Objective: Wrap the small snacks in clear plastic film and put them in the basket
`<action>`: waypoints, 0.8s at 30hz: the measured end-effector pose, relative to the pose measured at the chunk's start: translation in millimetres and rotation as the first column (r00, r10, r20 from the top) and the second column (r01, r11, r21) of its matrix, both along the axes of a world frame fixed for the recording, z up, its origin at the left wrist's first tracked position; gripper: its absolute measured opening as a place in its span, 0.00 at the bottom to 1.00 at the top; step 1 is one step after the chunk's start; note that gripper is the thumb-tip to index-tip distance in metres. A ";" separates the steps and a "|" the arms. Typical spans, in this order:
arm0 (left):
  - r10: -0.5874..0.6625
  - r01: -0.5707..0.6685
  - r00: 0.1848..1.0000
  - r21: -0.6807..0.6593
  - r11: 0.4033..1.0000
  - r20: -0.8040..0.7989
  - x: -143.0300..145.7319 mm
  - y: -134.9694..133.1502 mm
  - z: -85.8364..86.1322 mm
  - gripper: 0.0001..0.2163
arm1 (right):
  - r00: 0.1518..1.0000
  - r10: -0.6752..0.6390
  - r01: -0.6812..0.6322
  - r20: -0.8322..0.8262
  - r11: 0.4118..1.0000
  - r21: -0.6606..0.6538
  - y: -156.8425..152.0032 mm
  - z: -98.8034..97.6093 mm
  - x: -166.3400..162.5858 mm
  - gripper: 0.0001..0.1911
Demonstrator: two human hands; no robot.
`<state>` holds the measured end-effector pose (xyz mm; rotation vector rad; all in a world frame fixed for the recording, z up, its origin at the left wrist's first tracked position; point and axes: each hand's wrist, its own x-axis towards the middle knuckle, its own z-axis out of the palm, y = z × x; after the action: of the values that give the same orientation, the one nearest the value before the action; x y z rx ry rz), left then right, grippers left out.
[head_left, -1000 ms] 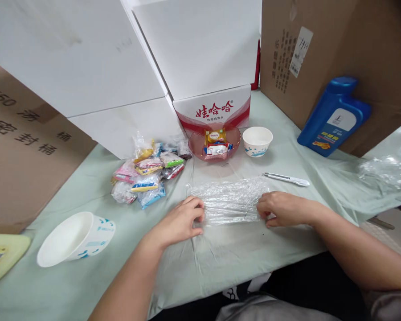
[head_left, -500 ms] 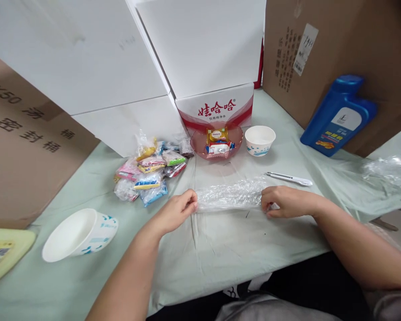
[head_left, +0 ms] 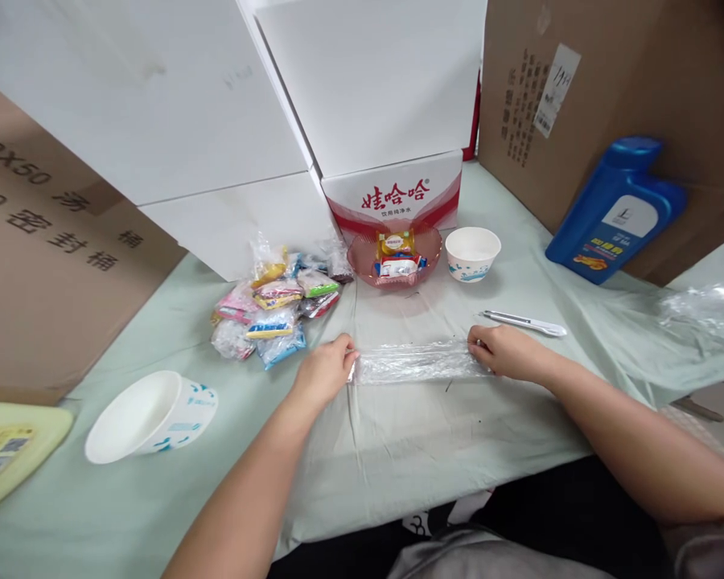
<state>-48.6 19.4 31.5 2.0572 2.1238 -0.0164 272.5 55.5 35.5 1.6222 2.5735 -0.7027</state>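
Observation:
A crinkled strip of clear plastic wrap stretches low over the green cloth between my two hands. The fingers of my left hand pinch its left end. My right hand is closed on the other end. Just beyond the right hand lies a white utility knife. Farther back stand a pink glass bowl with wrapped snacks in it and a small white paper bowl. To the left of the wrap is a heap of small plastic-wrapped packets.
A larger paper bowl lies tilted at the left, near a yellow container. A blue bottle leans at the right by a brown carton. White boxes wall off the back. More clear plastic lies at the right edge.
The plastic wrap has become flatter and narrower between my hands. My right hand has shifted slightly up and left. The whole view has moved a little.

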 end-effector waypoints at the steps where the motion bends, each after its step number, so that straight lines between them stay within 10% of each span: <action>1: 0.014 -0.013 0.999 0.006 1.000 -0.047 -0.3 0.8 -0.5 0.07 | 0.999 -0.010 0.009 0.031 0.999 0.044 -0.9 -2.2 -1.7 0.09; 9: 0.225 -0.171 0.945 0.227 0.959 -0.237 -8.6 0.0 6.3 0.11 | 0.990 -0.139 0.129 0.039 0.973 0.189 0.2 -8.1 1.1 0.12; 12: 0.008 0.071 0.979 0.377 0.924 -0.202 10.5 -13.6 3.0 0.11 | 0.999 -0.046 0.048 -0.018 0.987 0.151 3.2 -7.2 3.1 0.04; 15: -0.333 0.352 0.936 0.318 0.880 -0.114 40.7 -35.5 -10.9 0.14 | 0.979 0.063 -0.034 -0.196 0.988 0.151 0.7 -2.6 6.3 0.05; 18: -0.422 0.434 0.901 0.236 0.869 -0.105 64.6 -55.2 -28.4 0.32 | 0.860 0.094 -0.120 -0.502 0.993 -0.020 -9.5 8.7 12.2 0.05; 21: -0.606 0.608 0.793 0.147 0.780 -0.060 74.7 -64.4 -39.1 0.41 | 0.687 0.080 -0.392 -0.722 0.878 -0.276 -21.9 21.9 16.3 0.09; 24: -0.821 0.813 0.569 0.119 0.570 0.042 78.2 -66.2 -40.4 0.37 | 0.566 0.033 -0.653 -0.824 0.629 -0.423 -28.5 27.8 13.0 0.13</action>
<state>29.6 -46.9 -8.9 2.8297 0.9221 0.0464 285.4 27.0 63.2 0.4788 2.3093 -2.3424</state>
